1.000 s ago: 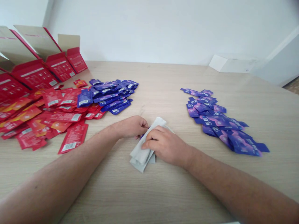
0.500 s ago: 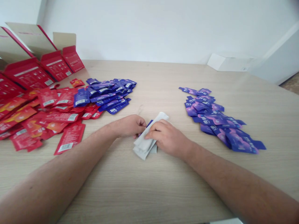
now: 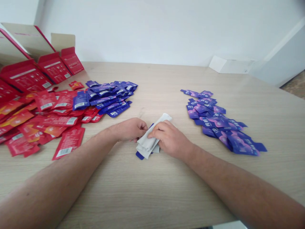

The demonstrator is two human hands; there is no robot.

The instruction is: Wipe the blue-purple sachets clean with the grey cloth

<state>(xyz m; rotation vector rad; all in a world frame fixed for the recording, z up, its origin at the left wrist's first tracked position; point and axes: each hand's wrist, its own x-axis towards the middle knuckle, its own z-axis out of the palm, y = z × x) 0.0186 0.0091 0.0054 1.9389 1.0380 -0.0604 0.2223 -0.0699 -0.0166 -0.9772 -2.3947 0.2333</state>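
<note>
My right hand (image 3: 170, 138) is closed on a folded white cloth (image 3: 154, 132), which lies at a slant over the table. Under the cloth is a blue packet (image 3: 139, 155); only its lower corner and a sliver at the upper edge show. My left hand (image 3: 134, 128) is closed at the left edge of the cloth, with thumb and finger pinched on the blue packet's side. Its fingertips are partly hidden. A pile of blue-purple packets (image 3: 109, 97) lies beyond my left hand, and a row of similar packets (image 3: 214, 122) lies to the right.
Red and orange packets (image 3: 59, 119) are heaped on the left, next to the blue-purple pile. Behind them stand open red boxes (image 3: 53, 66). A white box (image 3: 231, 64) sits by the wall at the back right of the wooden table (image 3: 133, 190).
The blue packet's lower corner now shows beneath the cloth, where it was covered before. The cloth's lower end has shifted up a little. Both hands keep nearly the same place.
</note>
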